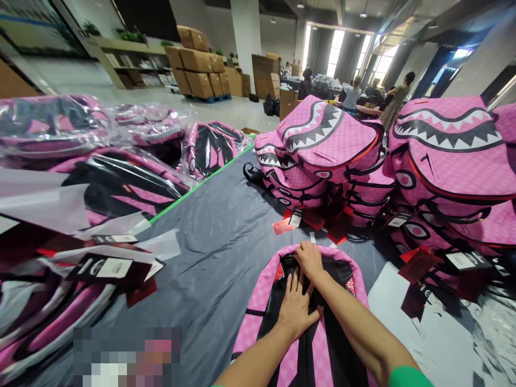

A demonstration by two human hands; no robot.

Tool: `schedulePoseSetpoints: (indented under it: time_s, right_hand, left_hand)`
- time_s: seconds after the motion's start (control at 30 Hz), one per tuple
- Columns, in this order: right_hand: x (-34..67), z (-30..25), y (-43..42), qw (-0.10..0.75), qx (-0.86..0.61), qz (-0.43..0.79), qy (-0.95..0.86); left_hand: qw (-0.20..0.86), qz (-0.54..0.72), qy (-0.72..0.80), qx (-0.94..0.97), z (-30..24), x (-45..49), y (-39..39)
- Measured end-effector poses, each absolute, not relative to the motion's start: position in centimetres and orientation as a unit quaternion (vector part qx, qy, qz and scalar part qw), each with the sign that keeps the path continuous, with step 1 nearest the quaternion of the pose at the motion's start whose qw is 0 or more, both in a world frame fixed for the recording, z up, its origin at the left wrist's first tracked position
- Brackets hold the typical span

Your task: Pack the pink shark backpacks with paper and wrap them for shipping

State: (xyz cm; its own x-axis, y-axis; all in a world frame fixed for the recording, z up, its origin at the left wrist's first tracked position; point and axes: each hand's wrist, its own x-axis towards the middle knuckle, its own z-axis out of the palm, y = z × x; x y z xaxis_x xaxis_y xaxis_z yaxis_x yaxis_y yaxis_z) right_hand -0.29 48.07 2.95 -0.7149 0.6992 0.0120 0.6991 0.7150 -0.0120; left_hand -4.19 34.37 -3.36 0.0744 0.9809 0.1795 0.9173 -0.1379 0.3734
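A pink backpack point(258, 306) with a black back panel lies face down on the grey table cover in front of me. My left hand point(295, 305) rests flat on the black panel, fingers stretched out and together. My right hand point(309, 258) is at the top edge of the backpack, fingers curled down over the area of the top handle; what they grip is hidden.
Stacks of pink shark-mouth backpacks point(322, 156) with hang tags stand behind and to the right. Backpacks in clear plastic bags point(133, 177) pile up on the left. Loose red and black tags point(113, 267) lie about. Cardboard boxes point(197, 67) and people point(352, 94) are far back.
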Motion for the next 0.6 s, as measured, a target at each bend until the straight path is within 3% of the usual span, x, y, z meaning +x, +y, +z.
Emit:
schedulePoseSetpoints:
  time_s: [0.37,0.6]
  right_hand:
    - [-2.8,6.1,52.4,-0.090,-0.211,0.037,-0.973]
    - [-7.8,4.6,53.6,-0.173,-0.241,0.061,-0.953]
  left_hand:
    - [0.095,0.215,0.650,0.723,-4.0,-4.3,34.3]
    - [0.093,0.234,0.616,0.747,-4.2,-4.6,34.1]
